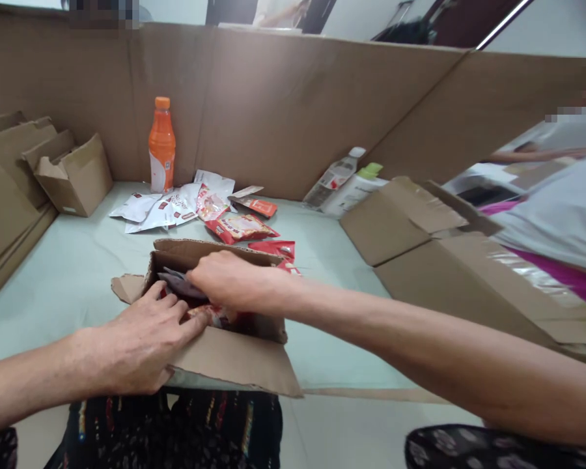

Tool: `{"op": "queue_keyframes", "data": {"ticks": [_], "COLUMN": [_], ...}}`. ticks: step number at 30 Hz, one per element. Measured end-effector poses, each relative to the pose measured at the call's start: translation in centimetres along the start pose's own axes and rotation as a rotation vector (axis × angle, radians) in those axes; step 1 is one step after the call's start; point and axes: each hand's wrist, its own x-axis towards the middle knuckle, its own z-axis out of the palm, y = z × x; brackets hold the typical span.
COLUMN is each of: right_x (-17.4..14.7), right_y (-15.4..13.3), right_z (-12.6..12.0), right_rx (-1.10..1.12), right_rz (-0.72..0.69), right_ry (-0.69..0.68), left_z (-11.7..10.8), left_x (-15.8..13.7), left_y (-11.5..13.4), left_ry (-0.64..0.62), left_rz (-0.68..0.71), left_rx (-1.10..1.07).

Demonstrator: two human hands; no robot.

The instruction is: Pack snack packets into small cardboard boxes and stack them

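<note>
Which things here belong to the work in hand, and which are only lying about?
Likely in the job: left hand, right hand, open box, packets inside, possibly loose packets beyond.
Seemingly lying about: orange bottle, white-capped bottle, green-capped bottle.

The open box is matt cardboard, rough along its edges. The red snack packets look like glossy plastic film, the orange drink bottle smooth plastic, the surface matt, like cloth.
</note>
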Motion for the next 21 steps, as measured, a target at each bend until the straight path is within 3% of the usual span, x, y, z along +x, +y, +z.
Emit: {"op": "queue_keyframes", "data": {"ticks": [4, 8, 10, 12, 14, 16, 18, 21], "right_x": [0.4, -0.8, -3.1, -6.5, -10.3, -13.4, -15.1, -14.7], "right_y": [0.5, 1.3, 2.1, 3.1, 3.9, 4.1, 3.7, 2.3], "right_z": [0.1, -0.6, -0.9, -0.4, 1.3, 4.0, 7.2, 11.1], "right_rx": [-0.055, 0.033, 0.134, 0.265, 0.376, 0.452, 0.514, 0.542], "right_rz": [-0.01, 0.083, 0.103, 0.129, 0.208, 0.299, 0.313, 0.181], "right_ry": [-0.165, -0.104, 0.039, 0.312, 0.655, 0.881, 0.944, 0.909], "left_z": [0.1, -0.2, -0.2, 0.4, 1.6, 3.5, 5.5, 7.7], "left_x": [-0.1, -0.9, -2.3, -4.4, -6.8, -8.7, -9.5, -8.3], "left_y": [-0.1, 0.0, -0.2, -0.5, -1.2, -1.9, -2.3, -2.3], "left_ry": [0.008, 0.104, 0.226, 0.416, 0.618, 0.74, 0.761, 0.764], "left_rz": [-0.021, -0.02, -0.021, -0.066, -0.201, -0.398, -0.54, -0.614], "left_rx": [-0.039, -0.091, -0.117, -0.136, -0.161, -0.202, -0.27, -0.421]}}
